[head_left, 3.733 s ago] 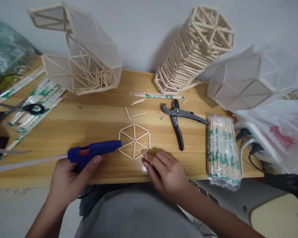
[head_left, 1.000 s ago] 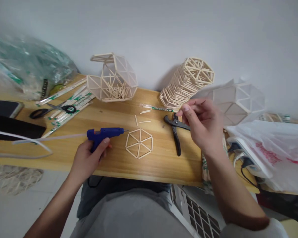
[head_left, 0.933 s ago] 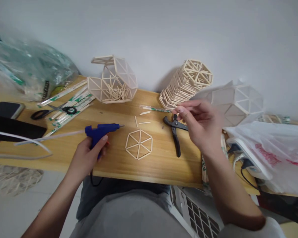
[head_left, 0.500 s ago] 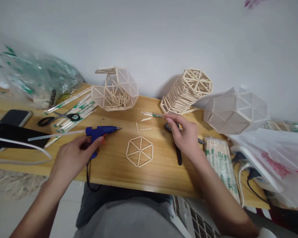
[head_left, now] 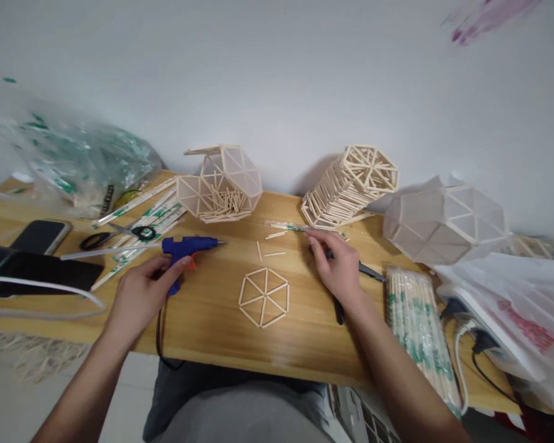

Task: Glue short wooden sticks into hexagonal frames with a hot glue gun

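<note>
My left hand (head_left: 143,292) is closed around the grip of a blue hot glue gun (head_left: 187,246), its nozzle pointing right and a clear glue stick (head_left: 111,250) out of its back. My right hand (head_left: 335,261) has thumb and fingers drawn together at the near side of a clear, green-printed wrapper (head_left: 281,226). Whatever lies between those fingertips is too small to make out. Under that hand is a dark hand tool (head_left: 372,271), partly covered. Between my hands lies a flat hexagon of short wooden sticks with spokes (head_left: 264,296). Several loose sticks (head_left: 274,254) lie above it.
Against the wall stand an open panelled stick container (head_left: 191,194) with cut sticks, a stick tower (head_left: 337,191) and a covered polyhedron (head_left: 443,221). Scissors (head_left: 117,232), wrapped chopsticks (head_left: 154,212) and a phone (head_left: 41,237) lie left. Packed chopsticks (head_left: 418,320) and a power strip (head_left: 475,314) are right.
The view has tilted up slightly, so everything sits lower. My right hand has shifted slightly toward me from the wrapper, which shows more of its length. The left hand keeps its hold.
</note>
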Motion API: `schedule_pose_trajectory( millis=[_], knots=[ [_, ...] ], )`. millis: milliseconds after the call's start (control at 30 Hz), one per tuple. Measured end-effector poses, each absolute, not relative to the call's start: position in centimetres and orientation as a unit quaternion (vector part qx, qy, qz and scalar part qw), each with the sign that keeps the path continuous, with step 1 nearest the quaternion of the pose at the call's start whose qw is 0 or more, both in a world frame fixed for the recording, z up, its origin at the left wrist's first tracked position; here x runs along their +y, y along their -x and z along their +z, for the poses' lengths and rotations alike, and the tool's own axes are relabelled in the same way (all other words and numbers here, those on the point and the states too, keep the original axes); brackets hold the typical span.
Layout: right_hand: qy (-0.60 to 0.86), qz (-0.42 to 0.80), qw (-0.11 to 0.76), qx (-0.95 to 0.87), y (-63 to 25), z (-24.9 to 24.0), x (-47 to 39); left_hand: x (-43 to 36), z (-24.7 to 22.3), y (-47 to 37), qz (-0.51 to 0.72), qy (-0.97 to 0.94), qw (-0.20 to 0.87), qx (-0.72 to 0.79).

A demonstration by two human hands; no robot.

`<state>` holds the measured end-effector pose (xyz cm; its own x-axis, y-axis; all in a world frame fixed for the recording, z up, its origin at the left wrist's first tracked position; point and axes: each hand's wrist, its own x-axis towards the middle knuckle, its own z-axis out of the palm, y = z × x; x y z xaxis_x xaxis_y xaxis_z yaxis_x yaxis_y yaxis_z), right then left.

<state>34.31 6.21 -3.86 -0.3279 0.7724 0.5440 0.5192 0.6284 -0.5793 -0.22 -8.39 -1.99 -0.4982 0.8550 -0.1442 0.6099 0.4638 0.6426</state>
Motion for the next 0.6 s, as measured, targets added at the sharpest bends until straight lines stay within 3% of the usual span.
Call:
schedule_pose_trajectory(
  millis=[100, 333, 600],
  knots=[
    [0.403, 0.167, 0.429, -0.791, -34.1, -4.0, 6.1, -7.8, -1.8, 0.3, 0.256, -0.427, 0.241, 0.833],
    [0.382, 0.186, 0.439, -0.791, -33.8, -4.0, 5.6, -6.4, -1.1, -0.3, 0.127, -0.454, 0.151, 0.869],
    [0.4, 0.168, 0.423, -0.795, -34.4, -2.1, 4.8, -4.9, -1.4, 0.3, 0.098, -0.489, 0.168, 0.85]
  ],
)
